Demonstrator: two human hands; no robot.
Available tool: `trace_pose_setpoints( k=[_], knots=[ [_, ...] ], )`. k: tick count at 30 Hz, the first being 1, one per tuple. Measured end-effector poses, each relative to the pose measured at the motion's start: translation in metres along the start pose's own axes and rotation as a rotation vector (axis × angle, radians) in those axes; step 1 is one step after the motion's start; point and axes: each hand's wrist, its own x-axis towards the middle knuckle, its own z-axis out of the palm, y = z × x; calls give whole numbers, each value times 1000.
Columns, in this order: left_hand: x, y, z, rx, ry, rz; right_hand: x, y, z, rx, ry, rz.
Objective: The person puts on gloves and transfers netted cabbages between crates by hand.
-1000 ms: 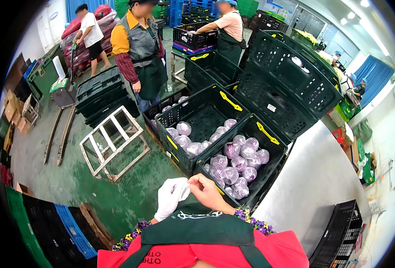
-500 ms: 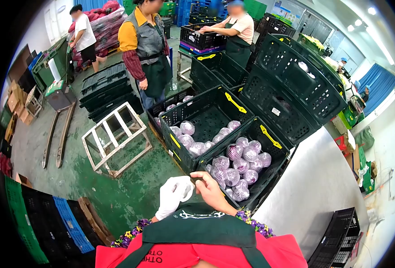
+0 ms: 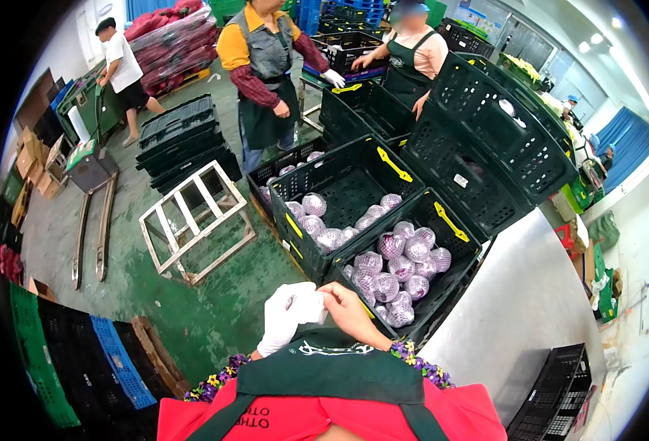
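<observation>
My left hand (image 3: 281,317), in a white glove, is closed around a small white roll (image 3: 311,307), perhaps of labels. The bare fingers of my right hand (image 3: 352,314) pinch at the roll's right edge. Just beyond my hands stands a dark green crate (image 3: 431,283) with several round purple vegetables (image 3: 401,268) in white foam nets. To its left is a second dark crate (image 3: 354,165), where more netted vegetables lie along the near side.
A white metal frame (image 3: 192,220) stands on the green floor at left, near stacked folded crates (image 3: 181,140). A steel table (image 3: 519,283) lies to the right. Two co-workers in aprons (image 3: 265,73) (image 3: 409,62) stand beyond the crates; another person (image 3: 124,73) is by a pallet jack (image 3: 93,213).
My right fingers have closed on the white roll, from being apart before. The co-worker in yellow sleeves now reaches a gloved hand toward the crates. The person at far left has moved left.
</observation>
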Motion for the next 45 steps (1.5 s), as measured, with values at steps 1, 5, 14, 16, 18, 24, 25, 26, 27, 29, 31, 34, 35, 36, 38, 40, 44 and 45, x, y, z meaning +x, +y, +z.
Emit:
trace_pose_setpoints(
  k=[1,5,14,16,18,24,25,26,27,29,31,34,35,36,38,40,44,45],
  knots=[
    [2,2,-1,6,12,6,3,4,1,30,60,1],
    [8,2,-8,144,-18,69,7,-5,-7,-171,121,-96],
    [10,10,1,103,17,24,0,-32,0,-137,110,23],
    [10,13,2,95,-11,-62,1,-27,3,-74,42,70],
    [9,16,4,87,-3,-37,4,-17,3,8,58,75],
    [17,32,-2,133,-5,-40,12,-24,-20,-80,163,-5],
    [18,41,-2,103,-24,-45,12,-37,-22,-99,168,2],
    [18,53,0,131,-20,-32,11,-54,-25,-98,159,-14],
    [18,69,2,160,-15,-19,12,-73,-27,-97,150,-29],
    [13,111,12,160,-25,101,6,-128,-31,-85,102,-65],
    [4,167,19,321,-65,276,0,-187,-36,-234,91,-350],
    [-26,195,3,590,-350,658,-26,-233,-32,-171,13,-755],
    [-41,197,16,475,-203,667,-34,-229,-24,-71,52,-847],
    [-55,200,32,365,-55,675,-39,-238,-21,51,-20,-831],
    [-66,214,60,153,237,698,-36,-266,-20,302,-163,-811],
    [-50,226,50,55,382,743,-29,-269,-24,433,-248,-833],
    [-65,237,-10,20,-523,54,-16,-258,-30,464,-272,-824],
    [-21,251,8,-86,-719,767,-15,-258,-32,385,-223,-842]
  ],
)
